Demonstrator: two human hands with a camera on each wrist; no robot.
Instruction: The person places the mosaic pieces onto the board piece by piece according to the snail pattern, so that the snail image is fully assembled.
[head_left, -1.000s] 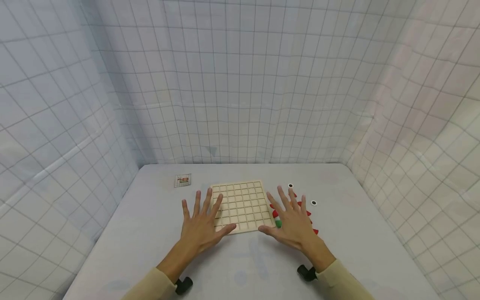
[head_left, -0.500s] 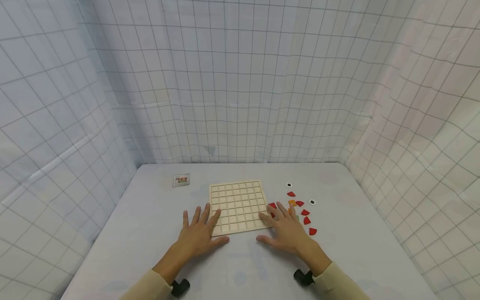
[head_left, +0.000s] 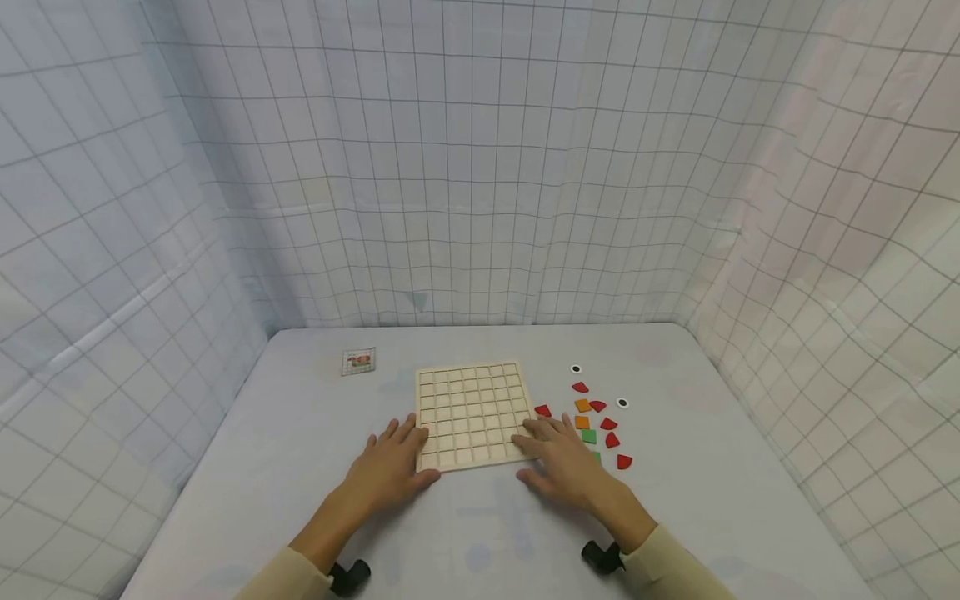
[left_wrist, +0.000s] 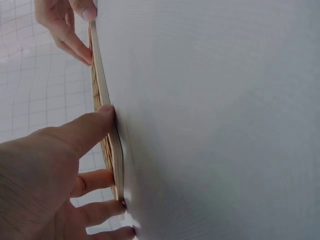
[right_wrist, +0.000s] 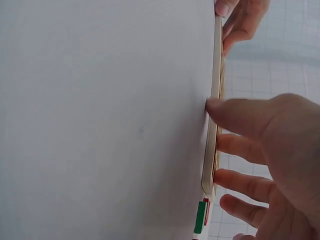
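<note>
A pale wooden grid board [head_left: 472, 408] lies flat on the white table. My left hand [head_left: 386, 468] is at its front left corner, the index finger along the left edge; in the left wrist view the thumb [left_wrist: 97, 122] touches the board's front edge. My right hand [head_left: 572, 468] rests at the front right corner, some fingers over the board's surface. The right wrist view has that thumb [right_wrist: 225, 110] against the front edge. Neither hand is curled round the board. Some small pieces beside the right hand are partly hidden by it.
Right of the board lie several red quarter-round pieces [head_left: 612, 440], orange squares [head_left: 582, 422], green squares [head_left: 589, 436] and two white rings with dark centres [head_left: 622, 402]. A small picture card [head_left: 358, 361] lies at the back left. Gridded white curtains [head_left: 480, 208] surround the table.
Both hands have come down from above the board to its front corners and drawn slightly towards me. More coloured pieces show beside the right hand. The board keeps its place on the table.
</note>
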